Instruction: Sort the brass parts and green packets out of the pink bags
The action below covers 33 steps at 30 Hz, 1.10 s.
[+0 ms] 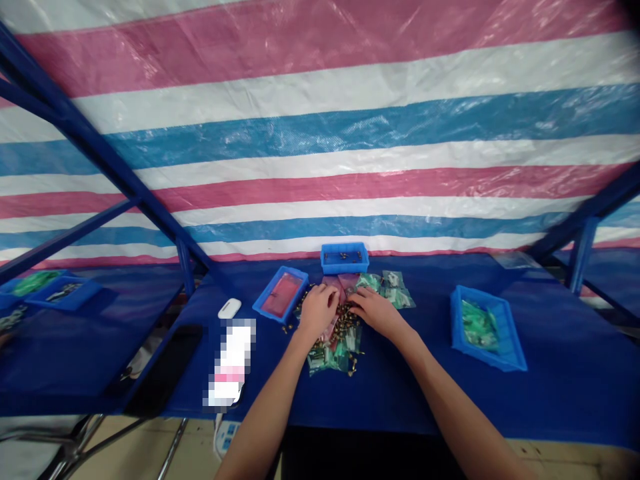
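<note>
Both my hands rest on a pile of small brass-coloured parts (345, 327) and little plastic bags in the middle of a blue table (410, 387). My left hand (317, 310) is curled, fingers closed over a pinkish bag (334, 288) at the pile's far edge. My right hand (376, 311) lies beside it with fingers bent down onto the parts and a red bag (349, 281). Green-tinted bags (330, 357) lie under and in front of my wrists. What the fingers grip is too small to make out.
A blue tray (280, 293) with a red bag sits left of the pile, a small blue tray (345, 257) behind it, a larger tray (487, 327) with green bags at right. More green bags (393, 287), a white oval object (229, 308), striped tarp behind.
</note>
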Each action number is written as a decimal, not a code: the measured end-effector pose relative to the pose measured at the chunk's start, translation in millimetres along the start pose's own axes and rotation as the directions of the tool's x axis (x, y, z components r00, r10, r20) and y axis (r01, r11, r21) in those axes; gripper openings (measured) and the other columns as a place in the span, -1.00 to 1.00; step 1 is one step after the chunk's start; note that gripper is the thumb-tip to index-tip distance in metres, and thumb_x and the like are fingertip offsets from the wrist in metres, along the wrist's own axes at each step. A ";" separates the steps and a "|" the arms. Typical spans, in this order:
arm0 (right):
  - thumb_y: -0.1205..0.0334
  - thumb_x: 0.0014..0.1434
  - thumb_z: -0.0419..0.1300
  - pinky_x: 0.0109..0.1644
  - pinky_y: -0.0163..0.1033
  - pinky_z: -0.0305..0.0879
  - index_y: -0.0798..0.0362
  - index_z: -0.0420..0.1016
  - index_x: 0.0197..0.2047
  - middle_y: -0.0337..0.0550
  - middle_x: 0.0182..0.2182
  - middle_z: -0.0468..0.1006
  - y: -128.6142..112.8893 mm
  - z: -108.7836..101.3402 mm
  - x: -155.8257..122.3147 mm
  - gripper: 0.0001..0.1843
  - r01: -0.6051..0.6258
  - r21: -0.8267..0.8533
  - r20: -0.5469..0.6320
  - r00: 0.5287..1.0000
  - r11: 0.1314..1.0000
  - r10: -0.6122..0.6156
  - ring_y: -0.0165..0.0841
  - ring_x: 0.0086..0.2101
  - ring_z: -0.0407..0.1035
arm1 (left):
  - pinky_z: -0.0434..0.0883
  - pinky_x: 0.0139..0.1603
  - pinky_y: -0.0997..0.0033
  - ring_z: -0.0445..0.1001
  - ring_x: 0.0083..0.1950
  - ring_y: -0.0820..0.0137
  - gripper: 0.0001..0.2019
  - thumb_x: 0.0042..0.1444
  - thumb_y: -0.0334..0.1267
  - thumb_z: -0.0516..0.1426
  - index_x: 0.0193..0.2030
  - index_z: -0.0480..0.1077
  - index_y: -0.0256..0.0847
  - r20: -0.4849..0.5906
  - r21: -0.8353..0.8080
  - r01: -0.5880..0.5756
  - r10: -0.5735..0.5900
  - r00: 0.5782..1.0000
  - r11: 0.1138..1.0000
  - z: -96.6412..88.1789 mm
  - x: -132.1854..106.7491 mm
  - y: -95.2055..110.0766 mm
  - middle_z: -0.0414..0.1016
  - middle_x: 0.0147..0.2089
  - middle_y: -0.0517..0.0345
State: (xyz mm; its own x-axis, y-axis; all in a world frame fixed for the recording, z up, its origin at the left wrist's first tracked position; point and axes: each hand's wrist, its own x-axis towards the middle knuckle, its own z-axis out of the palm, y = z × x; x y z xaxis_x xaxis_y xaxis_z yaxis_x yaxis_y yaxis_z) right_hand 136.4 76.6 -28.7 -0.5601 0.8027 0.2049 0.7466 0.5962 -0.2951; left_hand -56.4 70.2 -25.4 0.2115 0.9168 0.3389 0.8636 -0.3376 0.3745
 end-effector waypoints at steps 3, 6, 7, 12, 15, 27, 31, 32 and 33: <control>0.31 0.28 0.20 0.00 -0.13 0.31 0.01 0.48 -0.16 -0.10 -0.22 0.46 0.6 -0.6 0.3 -0.93 -0.008 0.072 -0.006 1.000 0.997 0.008 -0.21 -0.11 0.35 | 0.35 0.01 0.32 0.46 -0.12 0.31 -0.82 0.30 -0.32 0.02 -0.26 0.43 -0.09 0.006 0.007 -0.006 0.006 1.000 1.000 0.7 0.0 -0.4 0.48 -0.25 0.15; 0.31 0.28 0.20 -0.07 -0.21 0.32 0.02 0.47 -0.23 -0.15 -0.26 0.47 4.3 -1.0 2.0 -0.97 -0.020 0.128 -0.012 1.000 0.992 0.022 -0.27 -0.16 0.37 | 0.34 0.03 0.30 0.45 -0.10 0.30 -0.82 0.31 -0.32 0.02 -0.25 0.43 -0.09 0.009 0.013 -0.012 0.012 1.000 1.000 1.6 0.3 -1.0 0.49 -0.24 0.14; 0.30 0.28 0.20 -0.09 -0.23 0.32 0.01 0.47 -0.24 -0.16 -0.27 0.48 5.8 -1.4 2.6 -0.96 -0.025 0.146 -0.019 0.999 0.989 0.028 -0.29 -0.17 0.38 | 0.34 0.05 0.29 0.45 -0.10 0.29 -0.82 0.31 -0.31 0.02 -0.25 0.43 -0.10 0.009 0.014 -0.014 0.014 1.000 1.000 1.9 0.4 -1.1 0.49 -0.23 0.14; 0.22 0.30 0.18 -0.22 -0.28 0.34 0.00 0.49 -0.23 -0.19 -0.30 0.49 -0.7 -16.2 -3.0 -0.92 0.006 0.293 -0.213 0.975 0.956 0.059 -0.37 -0.33 0.41 | 0.33 0.05 0.28 0.45 -0.08 0.28 -0.81 0.32 -0.29 0.01 -0.23 0.44 -0.11 0.013 0.015 -0.021 0.021 1.000 1.000 1.8 0.7 -1.6 0.49 -0.22 0.12; 0.21 0.32 0.17 -0.26 -0.29 0.34 0.01 0.48 -0.14 -0.19 -0.36 0.51 -20.0 -38.1 -13.1 -0.90 0.098 0.247 -0.547 0.835 0.964 0.055 -0.40 -0.40 0.40 | 0.34 0.01 0.31 0.45 -0.08 0.29 -0.79 0.34 -0.27 0.00 -0.21 0.46 -0.11 0.015 0.014 -0.020 0.020 1.000 1.000 1.2 0.1 -2.2 0.49 -0.21 0.11; 0.00 0.35 0.03 -0.35 -0.27 0.26 0.07 0.32 0.23 -0.23 -0.51 0.53 7.5 -39.5 16.5 -0.51 -0.288 0.291 -0.380 0.840 0.912 0.387 -0.28 -0.50 0.43 | 0.35 0.00 0.30 0.45 -0.10 0.29 -0.80 0.33 -0.28 0.02 -0.21 0.47 -0.12 0.017 0.019 -0.007 0.007 1.000 1.000 0.7 1.2 -1.6 0.50 -0.21 0.11; 0.13 0.37 0.02 -0.21 -0.23 0.32 -0.02 0.51 -0.01 -0.11 -0.28 0.58 13.3 -15.9 -0.1 -0.71 -0.204 0.200 -0.215 0.945 0.958 0.247 -0.26 -0.31 0.47 | 0.35 0.01 0.29 0.45 -0.11 0.28 -0.80 0.32 -0.27 0.02 -0.24 0.47 -0.11 0.020 0.018 -0.007 0.006 1.000 1.000 1.3 1.1 -1.1 0.49 -0.24 0.11; 0.17 0.37 0.02 -0.15 -0.22 0.33 -0.03 0.53 -0.05 -0.09 -0.22 0.57 12.4 -12.3 -1.6 -0.73 -0.162 0.178 -0.182 0.964 0.971 0.194 -0.25 -0.23 0.46 | 0.35 0.00 0.29 0.44 -0.10 0.28 -0.80 0.32 -0.27 0.02 -0.23 0.47 -0.11 0.019 0.018 -0.006 0.006 1.000 1.000 1.4 0.9 -1.2 0.49 -0.23 0.11; 0.20 0.37 0.03 -0.10 -0.21 0.33 -0.03 0.54 -0.07 -0.08 -0.18 0.54 10.9 -9.4 -1.9 -0.75 -0.117 0.159 -0.153 0.978 0.980 0.142 -0.24 -0.16 0.44 | 0.35 0.00 0.29 0.44 -0.10 0.27 -0.80 0.33 -0.28 0.02 -0.23 0.46 -0.11 0.018 0.016 -0.005 0.005 1.000 1.000 1.5 0.7 -1.4 0.49 -0.23 0.11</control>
State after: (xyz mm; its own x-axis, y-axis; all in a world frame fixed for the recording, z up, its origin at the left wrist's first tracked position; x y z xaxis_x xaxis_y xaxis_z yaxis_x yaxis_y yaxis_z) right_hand 149.0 81.7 -23.5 -0.3868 0.8716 0.3013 0.7407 0.4883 -0.4614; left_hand -56.7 71.6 -26.9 0.2238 0.9188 0.3251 0.8699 -0.3387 0.3585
